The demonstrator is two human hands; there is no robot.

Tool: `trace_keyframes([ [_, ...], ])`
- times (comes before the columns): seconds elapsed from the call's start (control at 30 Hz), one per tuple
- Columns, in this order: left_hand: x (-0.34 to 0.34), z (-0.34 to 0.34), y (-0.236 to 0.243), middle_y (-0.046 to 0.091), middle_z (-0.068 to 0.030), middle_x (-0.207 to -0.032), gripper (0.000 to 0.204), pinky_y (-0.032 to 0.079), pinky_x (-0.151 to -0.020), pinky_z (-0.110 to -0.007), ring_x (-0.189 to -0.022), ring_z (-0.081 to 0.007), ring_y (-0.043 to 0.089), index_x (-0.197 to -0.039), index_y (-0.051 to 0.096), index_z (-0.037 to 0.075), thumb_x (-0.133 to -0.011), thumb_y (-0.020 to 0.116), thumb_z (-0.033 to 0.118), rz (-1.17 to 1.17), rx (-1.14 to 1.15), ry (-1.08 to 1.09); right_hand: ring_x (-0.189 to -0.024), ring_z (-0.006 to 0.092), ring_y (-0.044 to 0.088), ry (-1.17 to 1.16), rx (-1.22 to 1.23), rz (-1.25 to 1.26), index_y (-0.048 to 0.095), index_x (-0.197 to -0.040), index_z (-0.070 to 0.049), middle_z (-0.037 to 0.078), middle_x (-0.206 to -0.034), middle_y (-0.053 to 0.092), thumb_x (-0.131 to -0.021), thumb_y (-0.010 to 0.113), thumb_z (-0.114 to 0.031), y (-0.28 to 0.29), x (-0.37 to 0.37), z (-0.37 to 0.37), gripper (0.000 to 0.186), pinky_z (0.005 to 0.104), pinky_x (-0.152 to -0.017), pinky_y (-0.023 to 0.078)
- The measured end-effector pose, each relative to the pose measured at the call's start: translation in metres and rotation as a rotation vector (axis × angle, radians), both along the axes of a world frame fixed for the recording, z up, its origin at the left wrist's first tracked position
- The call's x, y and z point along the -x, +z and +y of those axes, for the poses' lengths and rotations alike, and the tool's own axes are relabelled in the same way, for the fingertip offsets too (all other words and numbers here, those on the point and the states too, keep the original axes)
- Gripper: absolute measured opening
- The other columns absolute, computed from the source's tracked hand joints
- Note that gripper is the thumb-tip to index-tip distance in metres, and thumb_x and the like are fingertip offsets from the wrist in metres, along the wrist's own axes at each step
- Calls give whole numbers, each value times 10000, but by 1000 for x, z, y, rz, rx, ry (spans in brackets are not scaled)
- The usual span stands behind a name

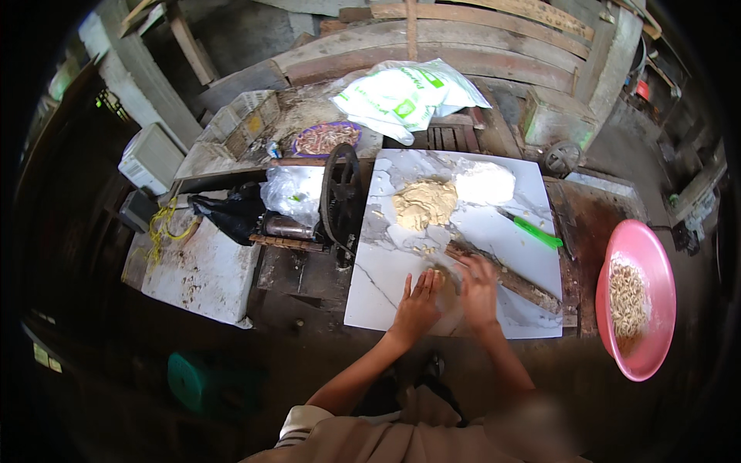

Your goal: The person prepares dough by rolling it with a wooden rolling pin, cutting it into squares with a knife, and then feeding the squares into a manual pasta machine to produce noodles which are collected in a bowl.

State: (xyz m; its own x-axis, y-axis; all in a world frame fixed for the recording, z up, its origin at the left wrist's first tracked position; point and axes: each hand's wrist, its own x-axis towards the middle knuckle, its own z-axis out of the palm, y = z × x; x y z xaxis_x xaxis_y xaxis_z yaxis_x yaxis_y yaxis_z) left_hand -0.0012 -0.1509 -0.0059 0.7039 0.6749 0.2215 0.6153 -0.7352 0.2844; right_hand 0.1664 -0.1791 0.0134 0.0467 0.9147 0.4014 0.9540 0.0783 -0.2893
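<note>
My left hand [419,303] lies with its fingers stretched out on the near part of a white marble-patterned board [378,305], at the edge of a thin, flattened piece of dough [446,297]. My right hand [480,292] is on the other side of that piece, slightly blurred, its fingers reaching forward to a rough wooden stick [529,289]. The stick lies slantwise on the board, partly covered by these fingers. Farther back sits a large lump of pale yellow dough [424,204], beside a heap of white flour [484,183]. A knife with a green handle [538,231] rests at the right.
Left of the board stands a machine with a dark toothed wheel [341,197]. A pink basin [671,301] with short dough strips is at the right. Behind are a purple-rimmed tray [296,147] of small pieces, white-green plastic bags [409,96] and a crate [243,123].
</note>
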Motion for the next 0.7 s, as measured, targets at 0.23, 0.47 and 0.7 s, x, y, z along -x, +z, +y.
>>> trace_keyframes([
  [0.23,17,-2,0,351,-129,-1438,714,242,-1089,-542,-1321,-303,356,-1410,338,108,-803,658,308,-28,-34,7,-1071,279,492,-242,93,-108,492,-1217,-78,102,-1125,507,-748,715,-211,-6,-25,24,536,421,-917,400],
  [0.47,6,13,-6,429,-82,-1383,532,354,-1054,-440,-1295,-282,388,-1342,451,112,-840,609,193,-260,145,104,-1042,263,517,-166,98,-113,521,-1192,-59,84,-1101,514,-767,700,-258,0,-32,26,502,394,-864,442],
  [0.7,4,29,-26,439,-112,-1391,444,382,-1042,-337,-1286,-274,423,-1310,480,57,-872,539,102,-238,-60,-93,-1020,267,528,-147,31,-90,528,-1198,-62,84,-1087,514,-775,690,-277,8,-27,15,501,394,-851,457],
])
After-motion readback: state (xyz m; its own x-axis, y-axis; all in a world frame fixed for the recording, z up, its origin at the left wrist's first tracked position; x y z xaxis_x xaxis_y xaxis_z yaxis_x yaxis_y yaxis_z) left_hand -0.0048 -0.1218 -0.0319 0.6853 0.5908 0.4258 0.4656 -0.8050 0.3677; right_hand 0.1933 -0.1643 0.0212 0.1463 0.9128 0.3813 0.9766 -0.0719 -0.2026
